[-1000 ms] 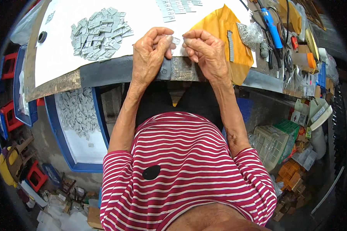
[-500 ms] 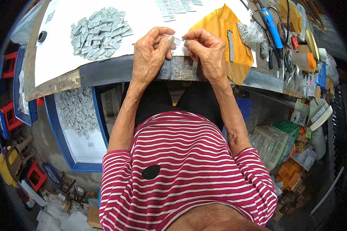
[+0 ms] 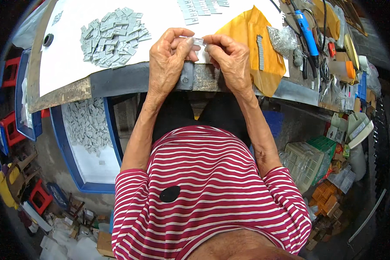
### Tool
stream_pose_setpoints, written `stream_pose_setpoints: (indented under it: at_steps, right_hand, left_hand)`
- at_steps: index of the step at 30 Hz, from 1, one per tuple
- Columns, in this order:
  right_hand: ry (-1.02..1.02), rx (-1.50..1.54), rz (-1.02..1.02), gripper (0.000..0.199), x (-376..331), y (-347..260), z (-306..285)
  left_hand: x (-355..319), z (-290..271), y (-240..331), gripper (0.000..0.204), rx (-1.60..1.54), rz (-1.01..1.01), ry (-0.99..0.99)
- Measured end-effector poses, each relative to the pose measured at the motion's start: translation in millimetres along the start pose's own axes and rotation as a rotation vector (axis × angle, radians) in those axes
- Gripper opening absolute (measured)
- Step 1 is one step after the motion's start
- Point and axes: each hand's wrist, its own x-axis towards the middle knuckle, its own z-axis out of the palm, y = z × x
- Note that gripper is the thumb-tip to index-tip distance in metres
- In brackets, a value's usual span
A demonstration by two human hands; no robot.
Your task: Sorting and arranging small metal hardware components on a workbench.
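Observation:
Just above the table's front edge, my left hand (image 3: 167, 56) pinches a small flat grey plastic piece (image 3: 198, 41) between thumb and fingers. My right hand (image 3: 234, 58) is at the piece's right end, thumb and forefinger pressed together; whatever lies between them is too small to make out. Left of my hands is a heap of similar grey pieces (image 3: 115, 38) on white paper (image 3: 60, 65). More pieces lie in neat rows (image 3: 199, 9) at the far side. Beside my right hand, a ridged grey strip (image 3: 260, 53) rests on a yellow-orange paper envelope (image 3: 271, 80).
A blue electric screwdriver (image 3: 307, 32), cables and a clear bag of tiny metal parts (image 3: 282, 40) crowd the right side. At the left are a black ring (image 3: 48, 40) and scattered tiny bits (image 3: 57, 17). Below the table sits a blue tray (image 3: 84, 186) of grey pieces.
My right hand has shifted slightly left, closing in on the piece's end. The grey piece has turned flatter, and my left hand has risen a little.

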Motion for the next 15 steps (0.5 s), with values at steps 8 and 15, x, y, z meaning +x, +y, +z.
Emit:
stream_pose_setpoints:
  at_steps: [8,15]
  right_hand:
    - [-0.012,-0.039,-0.039,0.012,-0.9,2.2,4.3]
    - [-0.073,0.084,0.026,0.010,-2.5,0.4,4.5]
  left_hand:
    - [-0.3,-1.7,-1.1,0.017,0.042,0.023,-0.003]
    - [-0.3,-1.4,-1.2,0.016,0.011,0.024,0.005]
